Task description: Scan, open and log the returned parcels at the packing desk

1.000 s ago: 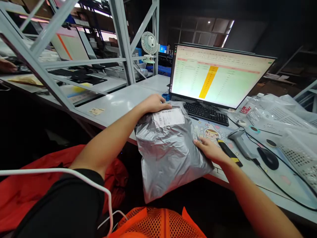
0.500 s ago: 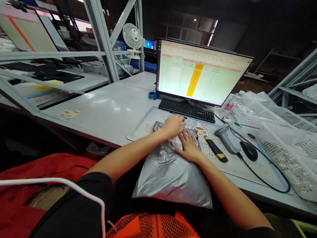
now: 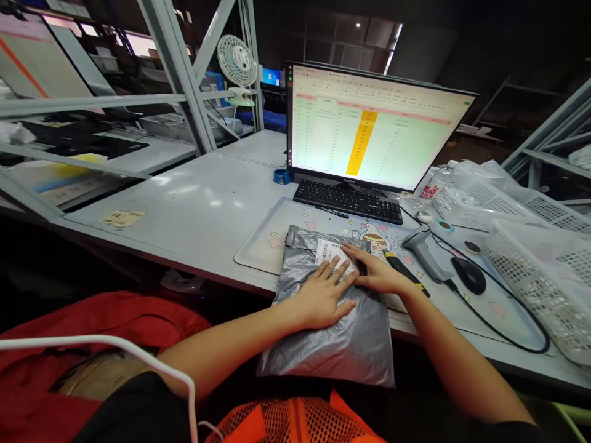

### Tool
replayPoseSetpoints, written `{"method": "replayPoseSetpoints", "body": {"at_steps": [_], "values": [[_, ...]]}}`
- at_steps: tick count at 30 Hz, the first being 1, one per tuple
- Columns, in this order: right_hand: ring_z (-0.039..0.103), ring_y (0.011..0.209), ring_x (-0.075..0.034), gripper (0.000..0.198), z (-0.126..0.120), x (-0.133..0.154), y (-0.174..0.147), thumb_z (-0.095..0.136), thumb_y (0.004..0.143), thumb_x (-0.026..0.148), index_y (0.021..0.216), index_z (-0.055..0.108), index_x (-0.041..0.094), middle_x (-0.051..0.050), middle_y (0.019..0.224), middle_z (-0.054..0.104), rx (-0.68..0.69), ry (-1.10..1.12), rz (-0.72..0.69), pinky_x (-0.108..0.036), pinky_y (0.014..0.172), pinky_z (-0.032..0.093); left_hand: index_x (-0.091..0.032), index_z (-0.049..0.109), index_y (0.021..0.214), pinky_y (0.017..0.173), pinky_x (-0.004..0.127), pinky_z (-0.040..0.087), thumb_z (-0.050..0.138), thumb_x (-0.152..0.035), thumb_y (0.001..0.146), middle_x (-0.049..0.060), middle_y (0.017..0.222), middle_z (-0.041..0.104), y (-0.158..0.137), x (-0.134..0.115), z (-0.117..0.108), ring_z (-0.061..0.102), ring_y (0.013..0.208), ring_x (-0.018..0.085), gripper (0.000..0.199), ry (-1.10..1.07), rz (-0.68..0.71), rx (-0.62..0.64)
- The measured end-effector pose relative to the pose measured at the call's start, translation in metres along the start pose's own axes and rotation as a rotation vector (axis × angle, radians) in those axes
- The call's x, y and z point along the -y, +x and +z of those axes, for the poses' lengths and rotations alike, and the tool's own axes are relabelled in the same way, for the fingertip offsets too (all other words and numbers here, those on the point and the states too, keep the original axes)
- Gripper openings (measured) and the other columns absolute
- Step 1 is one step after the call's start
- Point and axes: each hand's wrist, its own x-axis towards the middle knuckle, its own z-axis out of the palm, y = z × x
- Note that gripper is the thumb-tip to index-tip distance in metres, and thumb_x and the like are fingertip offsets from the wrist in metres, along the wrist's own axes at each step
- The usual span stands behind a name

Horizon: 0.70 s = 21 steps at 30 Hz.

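A grey plastic mailer bag (image 3: 332,351) lies half on the desk mat, its near end jutting past the desk edge toward my lap. On its upper part sits a white printed label (image 3: 329,251), partly covered by my fingers. My left hand (image 3: 325,295) rests flat on the bag, fingers spread, tips over the label's lower edge. Just right of it, my right hand (image 3: 381,272) touches the label's right side with fingers stretched and thumb apart. Beside that hand lies a black and yellow box cutter (image 3: 406,271), partly hidden by it.
A keyboard (image 3: 346,200) and monitor (image 3: 376,129) stand behind the bag. To the right are a barcode scanner (image 3: 429,258), its cable, a mouse (image 3: 468,275) and white perforated baskets (image 3: 540,289). A blue tape roll (image 3: 282,176) and a pen (image 3: 332,211) lie farther back.
My left hand has come down from above the bag's top edge and now lies flat on it. My right hand has shifted right and up, uncovering more of the label.
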Motion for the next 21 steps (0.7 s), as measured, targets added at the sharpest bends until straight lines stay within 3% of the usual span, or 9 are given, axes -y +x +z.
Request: {"method": "replayPoseSetpoints", "body": {"at_steps": [2, 4, 6, 8, 11, 13, 17, 21], "values": [[0.05, 0.149, -0.03, 0.068, -0.013, 0.0, -0.011, 0.068, 0.092, 0.039, 0.157, 0.055, 0.025, -0.012, 0.162, 0.05, -0.136, -0.018, 0.048, -0.053, 0.125, 0.04, -0.016, 0.033, 0.169, 0.135, 0.053, 0.011, 0.037, -0.061, 0.11, 0.016, 0.176, 0.017, -0.001, -0.002, -0.002, 0.004, 0.165, 0.037, 0.075, 0.019, 0.015, -0.005], [0.065, 0.131, -0.029, 0.055, -0.03, -0.006, -0.024, 0.06, 0.096, 0.037, 0.149, 0.062, 0.022, -0.013, 0.148, 0.064, -0.337, -0.095, 0.183, -0.05, 0.114, 0.052, -0.011, 0.04, 0.165, 0.135, 0.051, 0.012, 0.037, -0.057, 0.11, 0.019, 0.175, 0.019, -0.001, -0.005, -0.005, 0.007, 0.165, 0.037, 0.072, 0.043, 0.034, -0.003], [0.069, 0.121, -0.03, 0.051, -0.052, -0.018, -0.038, 0.054, 0.097, 0.035, 0.144, 0.065, 0.017, -0.015, 0.138, 0.07, -0.538, -0.256, 0.402, -0.049, 0.109, 0.055, -0.005, 0.045, 0.161, 0.135, 0.049, 0.016, 0.039, -0.053, 0.11, 0.023, 0.173, 0.022, 0.002, -0.01, -0.012, 0.014, 0.164, 0.037, 0.071, 0.078, 0.044, 0.022], [0.067, 0.125, -0.035, 0.054, -0.074, -0.032, -0.052, 0.054, 0.097, 0.036, 0.144, 0.063, 0.011, -0.02, 0.139, 0.068, -0.629, -0.447, 0.647, -0.05, 0.11, 0.052, 0.002, 0.049, 0.157, 0.134, 0.048, 0.02, 0.044, -0.049, 0.108, 0.029, 0.17, 0.026, 0.007, -0.017, -0.02, 0.021, 0.162, 0.04, 0.071, 0.129, 0.034, 0.068], [0.062, 0.131, -0.041, 0.065, -0.09, -0.046, -0.069, 0.053, 0.099, 0.046, 0.15, 0.056, 0.006, -0.026, 0.146, 0.06, -0.558, -0.585, 0.933, -0.053, 0.107, 0.051, 0.007, 0.051, 0.153, 0.131, 0.051, 0.027, 0.048, -0.041, 0.106, 0.034, 0.166, 0.028, 0.015, -0.031, -0.031, 0.028, 0.159, 0.044, 0.067, 0.185, 0.035, 0.125], [0.065, 0.126, -0.041, 0.067, -0.088, -0.051, -0.076, 0.054, 0.098, 0.049, 0.148, 0.055, 0.005, -0.029, 0.142, 0.062, -0.475, -0.601, 1.02, -0.051, 0.104, 0.052, 0.005, 0.048, 0.156, 0.129, 0.053, 0.032, 0.046, -0.04, 0.107, 0.034, 0.165, 0.03, 0.016, -0.041, -0.031, 0.033, 0.157, 0.044, 0.067, 0.143, 0.074, 0.128], [0.071, 0.113, -0.036, 0.062, -0.071, -0.054, -0.078, 0.061, 0.092, 0.039, 0.144, 0.055, 0.006, -0.026, 0.126, 0.069, -0.397, -0.625, 1.019, -0.044, 0.096, 0.054, -0.001, 0.043, 0.162, 0.13, 0.06, 0.028, 0.049, -0.072, 0.102, 0.032, 0.167, 0.029, 0.009, -0.052, -0.014, 0.026, 0.158, 0.048, 0.094, 0.005, 0.157, 0.127], [0.073, 0.106, -0.033, 0.058, -0.071, -0.055, -0.066, 0.067, 0.087, 0.036, 0.138, 0.06, 0.01, -0.024, 0.115, 0.072, -0.4, -0.62, 0.989, -0.041, 0.09, 0.055, -0.005, 0.037, 0.165, 0.131, 0.067, 0.017, 0.058, -0.077, 0.096, 0.031, 0.169, 0.025, 0.003, -0.05, 0.005, 0.019, 0.159, 0.05, 0.102, 0.036, 0.185, 0.094]]}}
